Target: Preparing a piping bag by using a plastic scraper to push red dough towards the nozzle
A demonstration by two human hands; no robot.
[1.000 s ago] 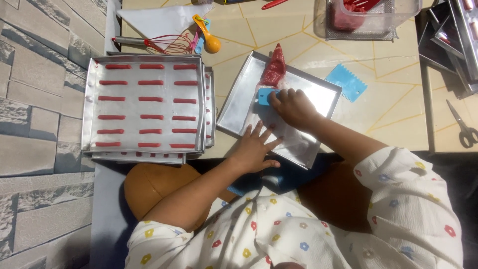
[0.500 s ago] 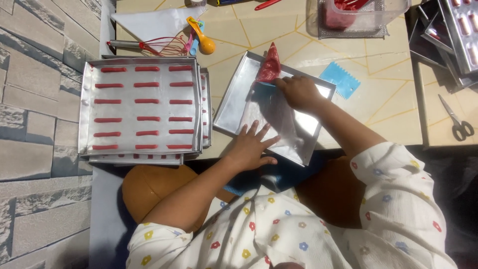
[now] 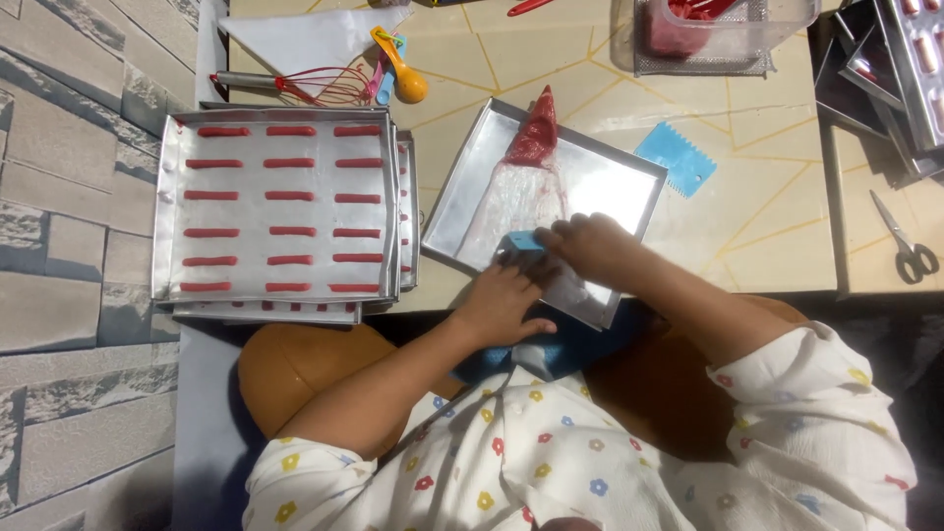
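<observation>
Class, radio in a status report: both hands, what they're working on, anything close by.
Left hand pressing piping bag flat in empty tray. Right hand holding blue scraper on bag. Red mix bunched at tip. Filled tray beside, apart.

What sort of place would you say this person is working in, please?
Probably a home or small baking workspace: a metal tray of piped red strips, a piping bag with red batter on another tray, and a whisk.

Piping bag (image 3: 528, 182) — flat, red-tipped, in tray (image 3: 462, 192).
</observation>
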